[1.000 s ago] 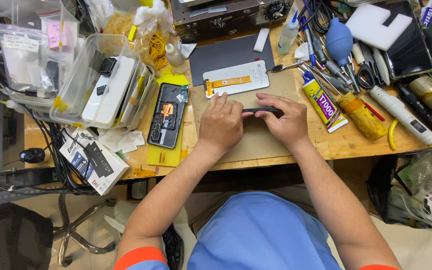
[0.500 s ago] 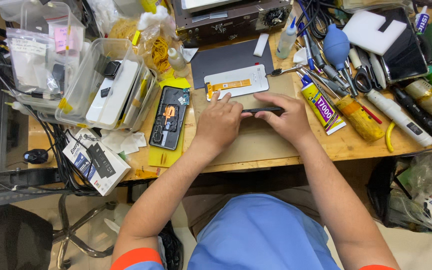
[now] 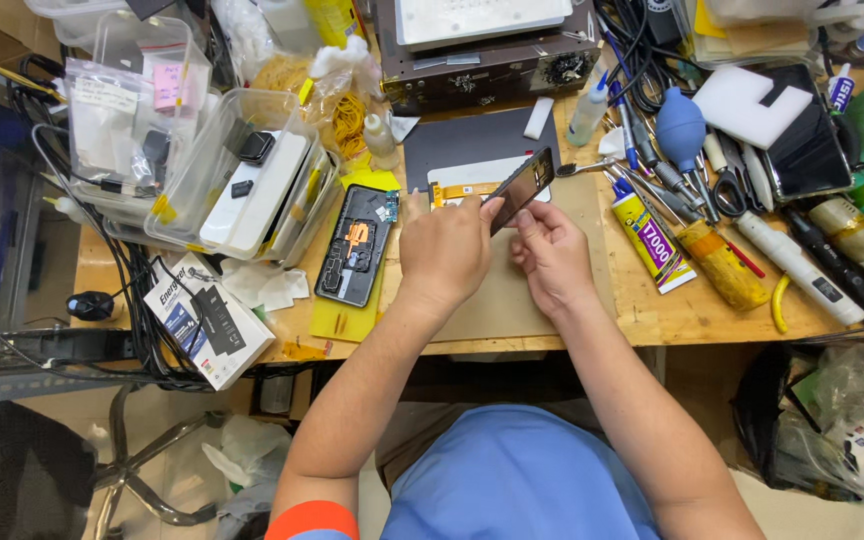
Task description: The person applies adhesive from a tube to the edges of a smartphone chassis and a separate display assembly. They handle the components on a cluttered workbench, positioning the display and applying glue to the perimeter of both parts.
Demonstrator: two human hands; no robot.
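— Holding what?
— Thin dark panel (image 3: 520, 187), tilted, pinched between left hand (image 3: 447, 252) and right hand (image 3: 552, 258), both clamped on its lower end, above the counter (image 3: 652, 315).
— Around it?
— At 9 o'clock, opened phone (image 3: 356, 245) on a yellow sheet (image 3: 344, 318). At 3 o'clock, glue tube (image 3: 644, 240). At 12 o'clock, white panel with orange strip (image 3: 462, 183).

Cluttered wooden workbench, tools on all sides

An opened phone (image 3: 355, 243) lies on a yellow sheet (image 3: 344, 318); clear plastic bins (image 3: 242, 180) sit left, a blue air blower (image 3: 680, 127), scissors (image 3: 727, 185) and glue tube (image 3: 650, 241) right
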